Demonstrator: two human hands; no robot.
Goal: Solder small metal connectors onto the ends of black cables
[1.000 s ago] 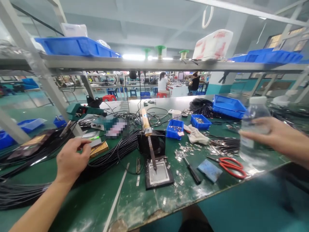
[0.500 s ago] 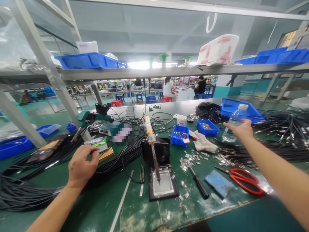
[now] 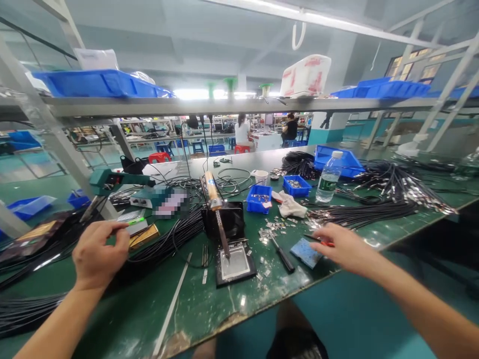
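Note:
My left hand point(image 3: 100, 254) hovers at the left with its fingers curled, a gap between thumb and forefinger and nothing visible between them. It is beside a small box with a yellow edge point(image 3: 145, 236) and a green marker point(image 3: 136, 221). My right hand point(image 3: 337, 247) is over the red-handled scissors point(image 3: 328, 244), thumb and forefinger apart; it hides most of the handles, and any contact is unclear. A blue sponge point(image 3: 305, 252) lies just left of its thumb. The water bottle point(image 3: 329, 179) stands upright behind it, untouched.
A soldering iron point(image 3: 220, 224) slants in its stand at the middle. Near it are a black-handled screwdriver point(image 3: 283, 255), blue parts bins point(image 3: 259, 199), a white glove point(image 3: 292, 204) and black cable bundles point(image 3: 183, 230). A shelf point(image 3: 224, 106) crosses above the bench.
My right hand has moved away from the bottle, down and back to the scissors. The view has turned to the right. My left hand keeps nearly the same pose.

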